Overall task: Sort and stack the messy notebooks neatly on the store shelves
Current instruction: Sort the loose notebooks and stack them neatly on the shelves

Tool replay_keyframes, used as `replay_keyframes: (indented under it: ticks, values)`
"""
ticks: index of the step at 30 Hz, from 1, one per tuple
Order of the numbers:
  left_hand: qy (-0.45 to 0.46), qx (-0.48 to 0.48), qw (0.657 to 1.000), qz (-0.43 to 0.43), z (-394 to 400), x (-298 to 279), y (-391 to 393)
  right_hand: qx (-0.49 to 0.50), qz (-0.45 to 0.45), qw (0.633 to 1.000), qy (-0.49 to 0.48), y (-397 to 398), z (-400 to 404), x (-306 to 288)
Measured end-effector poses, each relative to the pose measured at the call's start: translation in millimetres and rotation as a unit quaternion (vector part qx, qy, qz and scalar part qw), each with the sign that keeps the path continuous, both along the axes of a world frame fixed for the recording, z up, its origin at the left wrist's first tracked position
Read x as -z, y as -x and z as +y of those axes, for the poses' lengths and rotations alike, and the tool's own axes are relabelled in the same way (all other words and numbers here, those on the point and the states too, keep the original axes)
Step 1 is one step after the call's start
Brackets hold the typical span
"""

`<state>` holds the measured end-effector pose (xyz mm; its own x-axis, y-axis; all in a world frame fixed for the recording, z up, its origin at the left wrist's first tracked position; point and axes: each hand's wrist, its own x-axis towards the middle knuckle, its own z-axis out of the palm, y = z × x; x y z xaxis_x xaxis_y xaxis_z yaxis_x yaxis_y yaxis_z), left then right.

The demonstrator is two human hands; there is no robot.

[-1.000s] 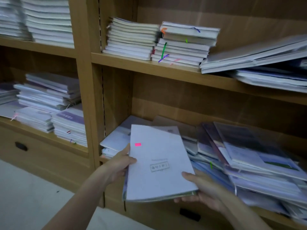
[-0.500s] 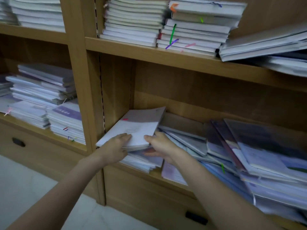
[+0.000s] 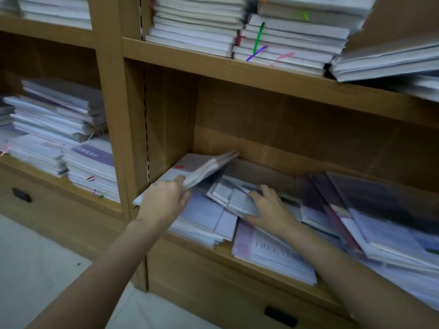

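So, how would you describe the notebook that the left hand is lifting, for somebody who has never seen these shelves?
Look in the lower shelf compartment right of the wooden upright, at its left end. The left hand grips a grey-white notebook there, tilted up off the flat pile. Unlike its neighbours, it bears a small red sticker.

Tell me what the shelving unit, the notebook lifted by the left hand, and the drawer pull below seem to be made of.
Light-brown shelving unit: wood or wood-look laminate, matte; grain lines show. Pale grey notebook with a red sticker, gripped by the left hand: paper pages, thin card cover; layered edges bend. Small black drawer pull: dark plastic or metal; too blurred to tell.
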<state>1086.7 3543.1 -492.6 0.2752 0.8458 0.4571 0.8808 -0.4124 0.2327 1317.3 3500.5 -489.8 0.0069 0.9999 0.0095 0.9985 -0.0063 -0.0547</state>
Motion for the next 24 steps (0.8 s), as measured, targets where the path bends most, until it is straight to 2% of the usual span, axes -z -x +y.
replay_keyframes:
  ticks: [2,4,7,9,12,18,21,24]
  values:
    - [-0.012,-0.010,0.995,-0.100,9,-8,9,-0.041,-0.062,0.997,-0.033,10,7,9]
    - [0.001,-0.026,0.983,-0.182,14,-13,16,-0.056,-0.080,0.994,-0.049,23,16,14]
    - [0.022,-0.048,0.966,-0.255,22,-18,25,-0.051,-0.121,0.987,-0.090,42,33,19]
    - [0.028,-0.036,0.962,-0.267,25,-19,29,-0.034,-0.151,0.980,-0.124,51,47,20]
    - [0.037,-0.036,0.970,-0.239,23,-17,28,-0.001,-0.169,0.977,-0.133,64,57,19]
    - [0.072,-0.055,0.970,-0.225,15,-20,28,0.044,-0.202,0.977,-0.052,71,64,21]
    - [0.105,-0.061,0.961,-0.250,16,-27,32,0.047,-0.185,0.982,-0.013,73,65,3]
    - [0.124,-0.068,0.951,-0.274,21,-30,39,0.031,-0.112,0.993,-0.035,64,59,-20]
